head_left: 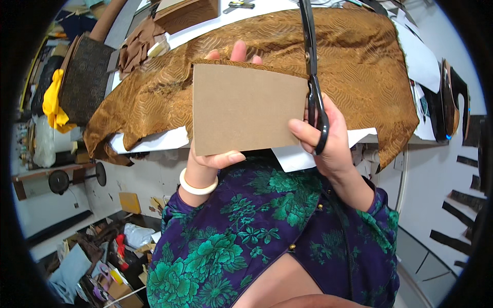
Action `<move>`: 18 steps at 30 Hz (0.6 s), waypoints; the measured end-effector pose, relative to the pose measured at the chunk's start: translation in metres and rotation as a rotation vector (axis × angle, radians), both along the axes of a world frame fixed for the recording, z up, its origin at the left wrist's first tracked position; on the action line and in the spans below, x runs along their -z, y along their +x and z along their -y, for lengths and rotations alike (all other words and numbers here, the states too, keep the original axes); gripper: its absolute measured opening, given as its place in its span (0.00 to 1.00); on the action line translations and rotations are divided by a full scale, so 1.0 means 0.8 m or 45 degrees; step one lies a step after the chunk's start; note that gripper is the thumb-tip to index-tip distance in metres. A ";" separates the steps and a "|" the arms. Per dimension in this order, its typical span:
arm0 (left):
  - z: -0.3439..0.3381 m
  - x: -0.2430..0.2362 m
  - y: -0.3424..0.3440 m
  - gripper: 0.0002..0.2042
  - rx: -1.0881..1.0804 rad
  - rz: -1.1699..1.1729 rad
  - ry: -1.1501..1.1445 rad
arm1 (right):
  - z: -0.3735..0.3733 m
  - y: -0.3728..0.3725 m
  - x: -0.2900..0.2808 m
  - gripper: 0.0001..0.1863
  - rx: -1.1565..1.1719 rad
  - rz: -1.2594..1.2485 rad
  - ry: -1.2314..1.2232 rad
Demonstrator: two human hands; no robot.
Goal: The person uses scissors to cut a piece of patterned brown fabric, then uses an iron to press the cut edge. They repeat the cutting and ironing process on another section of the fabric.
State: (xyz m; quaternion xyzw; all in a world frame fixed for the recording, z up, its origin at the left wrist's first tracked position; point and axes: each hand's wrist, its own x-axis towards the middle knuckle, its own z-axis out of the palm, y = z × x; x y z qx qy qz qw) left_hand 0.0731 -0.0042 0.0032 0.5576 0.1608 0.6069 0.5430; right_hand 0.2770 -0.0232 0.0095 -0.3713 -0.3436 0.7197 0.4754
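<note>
A flat tan cardboard piece [249,110] with a slightly curved far edge is held up by my left hand [210,160]. Its thumb lies on the near edge, while the fingertips show beyond the far edge. A thin strip of patterned brown fabric peeks out along that far edge; what lies behind the card is hidden. My right hand [335,141] grips black-handled scissors [311,64], blades pointing away from me and looking closed together. The right thumb is close to the card's lower right corner. Beneath lies golden-brown patterned fabric [359,56], spread over the table.
White paper [418,61] shows under the fabric. A brown box [187,14], a crumpled brown cloth [141,47] and a small cutter [241,4] lie toward the back. A yellow cloth [55,105] hangs at left. Several mixed scraps [108,267] are heaped at lower left.
</note>
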 end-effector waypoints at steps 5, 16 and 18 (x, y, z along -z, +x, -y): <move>0.020 0.033 -0.001 0.28 0.004 0.507 -0.914 | -0.009 -0.016 0.029 0.29 0.505 0.178 0.451; -0.036 -0.023 0.020 0.25 -0.173 0.480 -1.297 | 0.002 0.000 0.027 0.22 0.266 0.440 0.570; -0.048 -0.032 -0.002 0.28 -0.332 0.435 -1.142 | 0.015 0.026 0.018 0.22 0.238 0.508 0.447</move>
